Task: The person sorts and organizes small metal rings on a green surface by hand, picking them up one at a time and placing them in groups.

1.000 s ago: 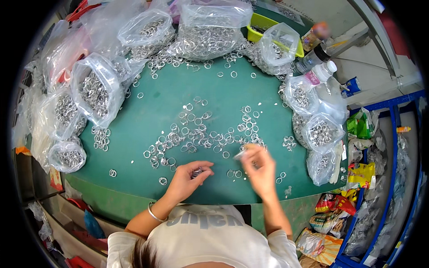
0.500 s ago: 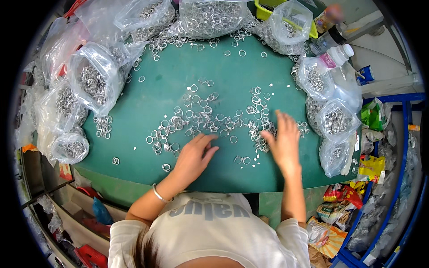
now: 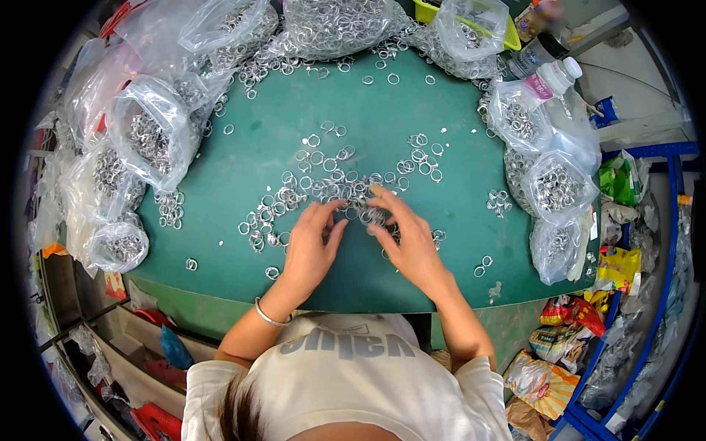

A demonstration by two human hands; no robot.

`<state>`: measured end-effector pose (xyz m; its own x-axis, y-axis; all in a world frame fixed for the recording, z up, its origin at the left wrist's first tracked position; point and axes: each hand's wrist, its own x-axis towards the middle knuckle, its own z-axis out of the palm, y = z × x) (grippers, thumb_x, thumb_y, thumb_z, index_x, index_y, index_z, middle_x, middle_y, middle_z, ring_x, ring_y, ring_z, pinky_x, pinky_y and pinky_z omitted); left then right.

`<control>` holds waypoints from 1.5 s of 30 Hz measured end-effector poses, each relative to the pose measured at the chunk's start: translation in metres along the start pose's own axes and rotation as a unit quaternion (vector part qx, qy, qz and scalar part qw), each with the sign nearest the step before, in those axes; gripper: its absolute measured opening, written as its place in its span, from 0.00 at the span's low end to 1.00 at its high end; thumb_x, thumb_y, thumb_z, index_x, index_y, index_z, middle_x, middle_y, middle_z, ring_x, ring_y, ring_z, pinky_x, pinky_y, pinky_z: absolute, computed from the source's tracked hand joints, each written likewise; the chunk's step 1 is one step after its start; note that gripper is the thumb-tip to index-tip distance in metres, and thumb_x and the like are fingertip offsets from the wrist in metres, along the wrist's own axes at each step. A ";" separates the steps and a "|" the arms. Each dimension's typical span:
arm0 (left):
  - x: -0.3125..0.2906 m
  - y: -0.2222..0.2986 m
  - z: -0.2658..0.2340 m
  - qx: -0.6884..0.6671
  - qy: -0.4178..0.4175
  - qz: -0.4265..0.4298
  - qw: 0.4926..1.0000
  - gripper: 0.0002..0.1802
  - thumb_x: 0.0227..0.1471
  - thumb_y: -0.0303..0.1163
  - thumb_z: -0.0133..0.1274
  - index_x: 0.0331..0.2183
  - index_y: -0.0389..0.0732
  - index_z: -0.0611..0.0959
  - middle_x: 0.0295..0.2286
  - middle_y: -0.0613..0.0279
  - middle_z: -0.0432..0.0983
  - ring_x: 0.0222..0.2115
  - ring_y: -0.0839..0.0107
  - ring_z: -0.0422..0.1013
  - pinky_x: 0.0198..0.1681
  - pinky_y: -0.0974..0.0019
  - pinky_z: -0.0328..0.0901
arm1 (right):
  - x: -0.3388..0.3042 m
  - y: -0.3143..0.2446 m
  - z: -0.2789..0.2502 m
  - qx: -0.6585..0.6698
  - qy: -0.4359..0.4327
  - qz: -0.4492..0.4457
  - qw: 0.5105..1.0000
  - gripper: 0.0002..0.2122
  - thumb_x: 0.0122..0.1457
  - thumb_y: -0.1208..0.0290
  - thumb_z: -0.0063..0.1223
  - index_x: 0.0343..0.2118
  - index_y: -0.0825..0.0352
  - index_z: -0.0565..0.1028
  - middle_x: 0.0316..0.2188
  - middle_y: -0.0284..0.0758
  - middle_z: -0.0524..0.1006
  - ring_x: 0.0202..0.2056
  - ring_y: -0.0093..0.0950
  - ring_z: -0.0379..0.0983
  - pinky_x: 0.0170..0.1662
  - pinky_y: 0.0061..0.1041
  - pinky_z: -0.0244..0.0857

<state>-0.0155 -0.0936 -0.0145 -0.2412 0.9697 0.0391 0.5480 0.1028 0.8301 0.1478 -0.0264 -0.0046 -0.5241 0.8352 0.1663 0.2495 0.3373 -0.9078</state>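
Loose silver-coloured metal rings (image 3: 332,175) lie in a spread heap on the green tabletop (image 3: 309,110). My left hand (image 3: 310,242), with a bangle on its wrist, rests at the near edge of this heap. Its fingers curve, with the thumb apart and nothing visibly gripped. Facing it, my right hand (image 3: 409,242) cups a blurred bunch of rings (image 3: 373,214) between thumb and fingers. Some rings lie partly hidden under that hand. A smaller group of rings (image 3: 421,158) sits beyond it.
Clear plastic bags of rings ring the table: a left bag (image 3: 151,136), a back bag (image 3: 338,26) and a right bag (image 3: 557,189) among them. A yellow-green basket (image 3: 512,33) and a bottle (image 3: 557,77) stand at back right. Blue shelving (image 3: 618,353) holds packets.
My right hand has moved left, toward my left hand, and rings have shifted left with it. A few stay behind on the right. My left hand has barely moved.
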 end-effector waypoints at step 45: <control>0.130 0.002 0.048 0.062 -0.056 0.126 0.989 0.08 0.47 0.26 0.55 0.34 0.37 0.77 0.28 0.51 0.71 0.28 0.52 0.70 0.31 0.55 0.64 | 0.077 0.062 -0.051 -0.198 0.081 -0.036 0.976 0.19 0.44 0.86 0.55 0.42 0.67 0.72 0.34 0.38 0.74 0.38 0.39 0.69 0.44 0.34 0.63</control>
<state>-0.0071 0.0437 -0.0345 0.0018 0.9858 0.1679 0.6749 -0.1251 0.7272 0.1647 0.0808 -0.0284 -0.4251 0.8498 0.3116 0.5292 0.5126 -0.6761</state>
